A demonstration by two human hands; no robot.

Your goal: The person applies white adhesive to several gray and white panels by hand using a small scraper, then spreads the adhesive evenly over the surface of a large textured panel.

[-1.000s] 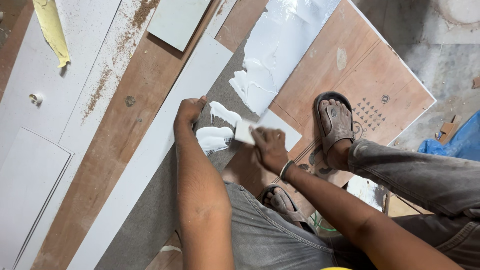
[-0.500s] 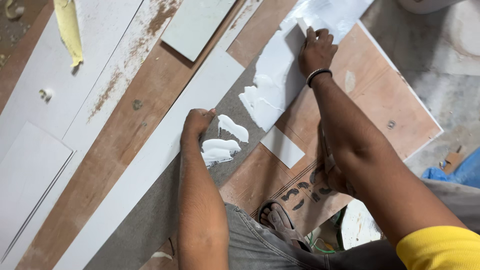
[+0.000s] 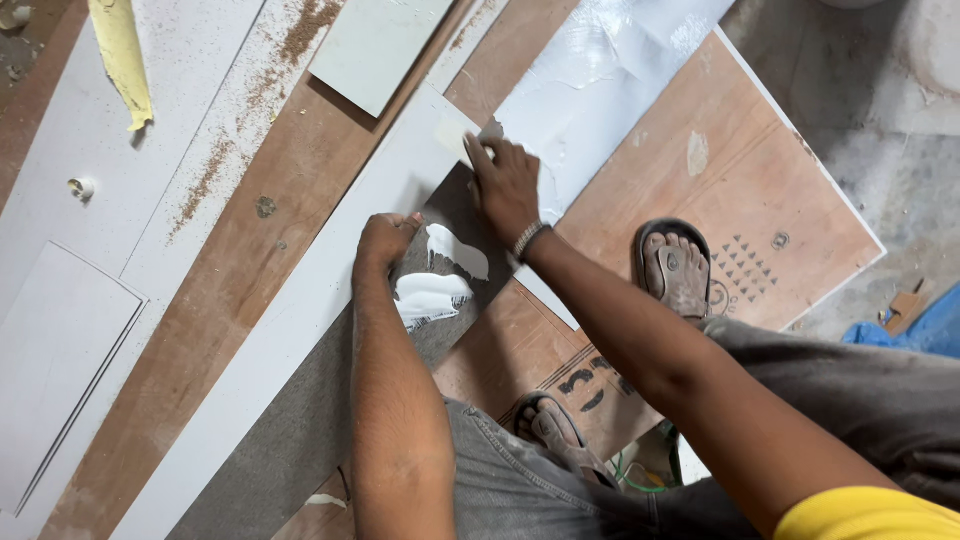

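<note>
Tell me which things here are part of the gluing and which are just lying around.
In use:
left hand steadying the grey strip
right hand with a small scraper
white glue blobs
glue-smeared sheet

Lying about:
pale green tile
yellow peel
white door panel
blue cloth

So the grey strip (image 3: pixel 330 420) is lying flat, running diagonally from the lower left up toward the middle, wedged beside a long white strip (image 3: pixel 300 320). The left hand (image 3: pixel 385 240) is pressing down on its upper part. Two blobs of white glue (image 3: pixel 440 280) are sitting wet on it just right of that hand. The right hand (image 3: pixel 505 180) is holding a small pale scraper card (image 3: pixel 455 135) flat at the strip's top end.
</note>
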